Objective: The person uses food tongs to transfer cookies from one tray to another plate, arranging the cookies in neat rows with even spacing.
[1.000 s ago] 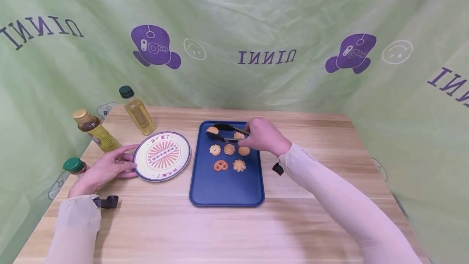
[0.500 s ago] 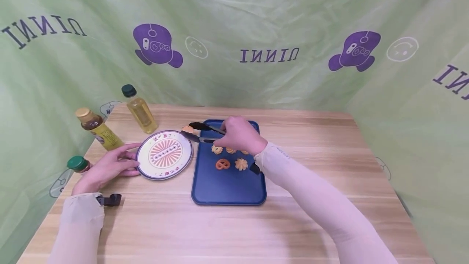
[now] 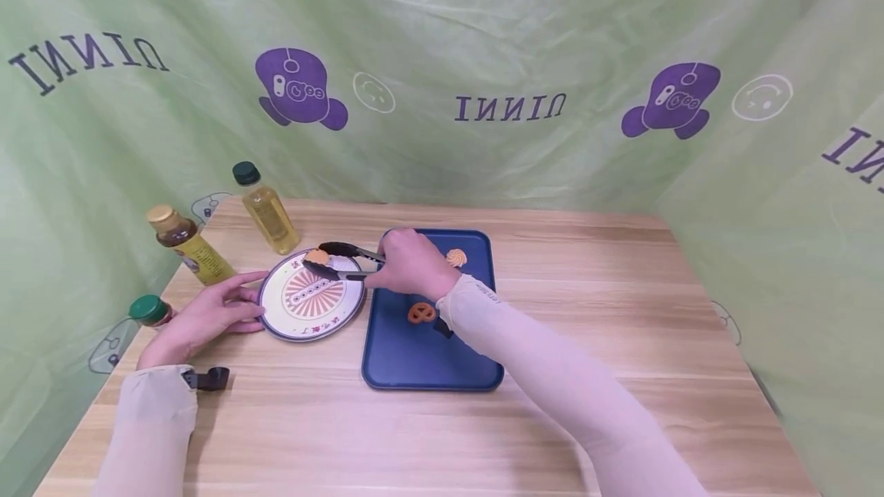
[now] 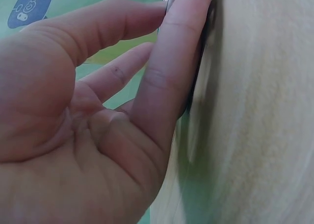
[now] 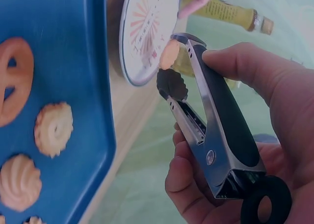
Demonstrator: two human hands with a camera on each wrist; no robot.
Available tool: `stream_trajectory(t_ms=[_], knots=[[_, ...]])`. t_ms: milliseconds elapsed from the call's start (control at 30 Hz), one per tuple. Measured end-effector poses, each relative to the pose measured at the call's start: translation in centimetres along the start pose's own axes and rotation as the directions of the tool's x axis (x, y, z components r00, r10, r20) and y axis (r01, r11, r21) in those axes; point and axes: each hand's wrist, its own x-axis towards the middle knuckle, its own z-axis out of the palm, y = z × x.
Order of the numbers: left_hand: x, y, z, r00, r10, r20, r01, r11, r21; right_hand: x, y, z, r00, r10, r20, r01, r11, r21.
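Observation:
My right hand (image 3: 417, 267) grips a pair of black-and-steel tongs (image 5: 196, 106). Their jaws hold a round golden cookie (image 3: 317, 257) over the far edge of a white, blue-rimmed plate (image 3: 314, 305) with a red ray pattern. On the plate's left rim, my left hand (image 3: 214, 313) holds the edge between thumb and fingers, close up in the left wrist view. A blue tray (image 3: 428, 370) lies right of the plate, partly under my right forearm. On it sit a pretzel-shaped cookie (image 3: 421, 313), a swirl cookie (image 5: 20, 182) and a ring-like cookie (image 5: 54, 130); others are partly hidden.
Behind the plate stands an oil bottle (image 3: 269, 213) with a dark green cap. A yellow-labelled bottle (image 3: 196, 251) and a green-capped jar (image 3: 150, 311) are near the left hand. A green curtain (image 3: 511, 152) hangs behind the wooden table (image 3: 587, 290).
My right hand has moved left, carrying the cookie in the tongs from the tray's far left corner to above the plate. The left hand stays at the plate's rim.

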Motion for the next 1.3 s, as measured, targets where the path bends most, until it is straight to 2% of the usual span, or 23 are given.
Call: stream_trajectory(t_ms=[400, 900, 1100, 1300], knots=[[0.1, 0.1, 0.0, 1.000, 0.004, -0.007, -0.004, 1.000, -0.015, 1.2, -1.7, 2.5, 1.000, 0.022, -0.016, -0.023, 0.996, -0.083], [0.1, 0.2, 0.0, 1.000, 0.003, -0.009, -0.003, 1.000, -0.005, 1.4, -2.2, 3.1, 0.999, -0.007, -0.031, 0.002, 0.986, -0.166], [0.0, 0.1, 0.0, 1.000, 0.004, -0.012, -0.004, 1.000, -0.009, 1.3, -2.1, 3.2, 0.999, -0.022, -0.030, 0.017, 0.987, -0.159], [0.0, -0.1, 0.0, 1.000, 0.005, -0.020, -0.005, 1.000, 0.011, 0.5, -1.6, 2.5, 1.000, 0.000, -0.024, -0.003, 0.994, -0.110]])
